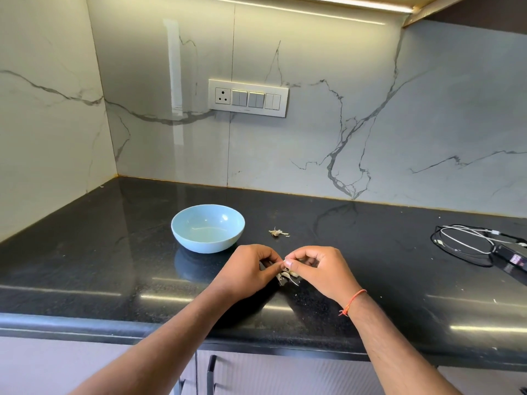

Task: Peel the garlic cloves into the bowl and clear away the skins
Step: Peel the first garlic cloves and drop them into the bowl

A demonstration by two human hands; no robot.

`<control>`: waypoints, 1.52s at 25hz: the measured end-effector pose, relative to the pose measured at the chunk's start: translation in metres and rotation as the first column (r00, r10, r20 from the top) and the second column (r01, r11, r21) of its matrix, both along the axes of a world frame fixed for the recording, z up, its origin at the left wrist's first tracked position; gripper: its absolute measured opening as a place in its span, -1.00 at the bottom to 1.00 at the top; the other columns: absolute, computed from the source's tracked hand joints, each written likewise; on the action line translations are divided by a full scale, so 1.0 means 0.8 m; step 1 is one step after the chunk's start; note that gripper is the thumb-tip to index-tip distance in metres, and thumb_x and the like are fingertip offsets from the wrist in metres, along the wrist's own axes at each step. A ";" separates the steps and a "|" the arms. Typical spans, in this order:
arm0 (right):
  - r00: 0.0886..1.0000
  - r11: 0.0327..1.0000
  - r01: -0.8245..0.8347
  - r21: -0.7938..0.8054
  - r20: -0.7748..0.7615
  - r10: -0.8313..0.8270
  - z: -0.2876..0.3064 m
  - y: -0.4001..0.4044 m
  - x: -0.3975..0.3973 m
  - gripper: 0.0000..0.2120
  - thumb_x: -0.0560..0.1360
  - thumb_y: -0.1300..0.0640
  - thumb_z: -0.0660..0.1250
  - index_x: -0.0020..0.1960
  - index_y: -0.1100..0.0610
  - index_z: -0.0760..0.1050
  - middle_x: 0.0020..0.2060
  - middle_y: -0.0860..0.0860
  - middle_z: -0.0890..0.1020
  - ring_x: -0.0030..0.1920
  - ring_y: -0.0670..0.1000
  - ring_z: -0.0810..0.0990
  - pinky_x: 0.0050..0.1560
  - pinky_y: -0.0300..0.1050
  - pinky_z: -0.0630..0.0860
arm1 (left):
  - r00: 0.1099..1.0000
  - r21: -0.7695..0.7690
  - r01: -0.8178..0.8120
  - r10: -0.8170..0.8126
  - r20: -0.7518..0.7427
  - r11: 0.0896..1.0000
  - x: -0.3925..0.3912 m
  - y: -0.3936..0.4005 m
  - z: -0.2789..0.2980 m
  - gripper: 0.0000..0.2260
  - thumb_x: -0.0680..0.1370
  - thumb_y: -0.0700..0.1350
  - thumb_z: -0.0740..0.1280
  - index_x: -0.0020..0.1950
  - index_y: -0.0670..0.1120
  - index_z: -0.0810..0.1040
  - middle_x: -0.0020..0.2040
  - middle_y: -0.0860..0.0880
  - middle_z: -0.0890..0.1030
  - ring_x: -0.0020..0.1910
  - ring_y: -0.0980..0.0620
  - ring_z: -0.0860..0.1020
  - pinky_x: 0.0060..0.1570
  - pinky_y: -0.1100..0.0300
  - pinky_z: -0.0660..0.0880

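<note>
**Small clove, papery skin, pinched between both hands**

The fingertips of both hands meet over a small pale garlic clove with loose papery skin [286, 269]. The left hand [247, 269] curls its fingers and thumb in to pinch one side, and the right hand [319, 268], with an orange thread at the wrist, pinches the other. Neither hand is open, and most of the clove is hidden between them, so how much skin remains I cannot tell. Shreds of dry whitish skin [288, 277] hang or lie just beneath the fingers, above the glossy black stone counter [85, 260] near its front edge.

I judge the clove to be light, firm and a little slick once bare. The skin looks brittle and weightless, likely to tear into flakes and drift. The best hold would seem to be a pinch at the ends, with a nail lifting the skin at the tip.

The round pale blue bowl [208, 228] stands just behind and to the left of the hands, apparently empty, a short clear carry away. A small heap of dried garlic root and skin scraps [278, 232] lies to the bowl's right. Near the counter's right end lie a coiled white and black cable [464, 243] and a dark adapter [513, 258], well apart from the work. The rounded front edge is close below the hands, so flakes could slip off it.
</note>
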State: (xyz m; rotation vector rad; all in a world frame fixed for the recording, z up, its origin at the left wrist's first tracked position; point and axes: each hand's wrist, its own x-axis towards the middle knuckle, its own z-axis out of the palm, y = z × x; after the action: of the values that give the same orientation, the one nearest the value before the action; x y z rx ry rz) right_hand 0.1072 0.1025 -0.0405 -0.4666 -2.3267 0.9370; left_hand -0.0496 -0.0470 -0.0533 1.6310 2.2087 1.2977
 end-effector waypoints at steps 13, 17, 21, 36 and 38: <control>0.937 0.722 -0.101 0.684 0.308 -0.161 0.031 0.035 0.032 -0.80 0.62 0.12 0.34 -0.08 -0.02 0.72 -0.12 -0.11 0.70 -0.06 0.00 0.67 -0.03 -0.11 0.55 | 0.999 0.056 -0.028 0.029 -0.021 0.998 -0.003 0.001 -0.004 -0.91 0.60 -0.04 0.50 0.09 0.07 0.75 -0.05 0.20 0.72 -0.06 0.28 0.65 -0.08 0.54 0.42; 0.939 0.704 -0.048 0.709 0.272 -0.210 0.028 0.043 0.032 -0.80 0.62 0.11 0.36 -0.06 -0.02 0.76 -0.11 -0.08 0.73 -0.04 0.03 0.71 -0.01 -0.08 0.61 | 0.999 0.058 -0.035 0.035 0.001 0.998 -0.005 0.002 -0.005 -0.90 0.60 -0.06 0.50 0.10 0.06 0.75 -0.14 0.26 0.68 -0.12 0.37 0.62 -0.13 0.56 0.40; 0.957 0.769 0.110 0.630 0.141 -0.253 0.041 0.039 0.034 -0.83 0.59 0.10 0.42 -0.08 -0.05 0.78 -0.18 -0.13 0.73 -0.18 -0.06 0.68 -0.09 -0.11 0.61 | 1.000 0.054 -0.024 0.023 0.017 0.998 -0.003 0.001 -0.005 -0.90 0.60 -0.07 0.50 0.10 0.04 0.77 -0.17 0.28 0.67 -0.18 0.40 0.61 -0.13 0.56 0.40; 0.955 0.980 0.006 0.197 -0.293 0.053 -0.018 -0.003 -0.003 -0.91 0.50 0.16 0.59 -0.01 0.03 0.81 -0.12 -0.16 0.78 -0.12 -0.05 0.76 -0.16 -0.08 0.69 | 0.932 0.155 0.122 -0.167 0.322 0.980 -0.015 0.002 -0.007 -0.92 0.59 -0.08 0.54 -0.03 -0.07 0.76 -0.13 -0.11 0.78 -0.21 0.16 0.63 -0.11 0.28 0.57; 0.951 0.973 0.015 0.232 -0.302 0.058 -0.020 -0.002 -0.003 -0.92 0.49 0.16 0.60 -0.02 0.03 0.81 -0.13 -0.16 0.78 -0.18 -0.03 0.74 -0.25 -0.07 0.67 | 0.918 0.168 0.123 -0.177 0.354 0.978 -0.015 0.002 -0.007 -0.93 0.59 -0.11 0.54 -0.03 -0.10 0.76 -0.11 -0.16 0.77 -0.20 0.12 0.63 -0.09 0.23 0.58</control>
State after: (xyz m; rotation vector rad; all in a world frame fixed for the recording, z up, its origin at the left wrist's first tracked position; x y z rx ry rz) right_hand 0.1046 0.1005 -0.0563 -0.1827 -2.1223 0.6794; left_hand -0.0618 -0.0451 -0.0587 1.4224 1.7736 1.5950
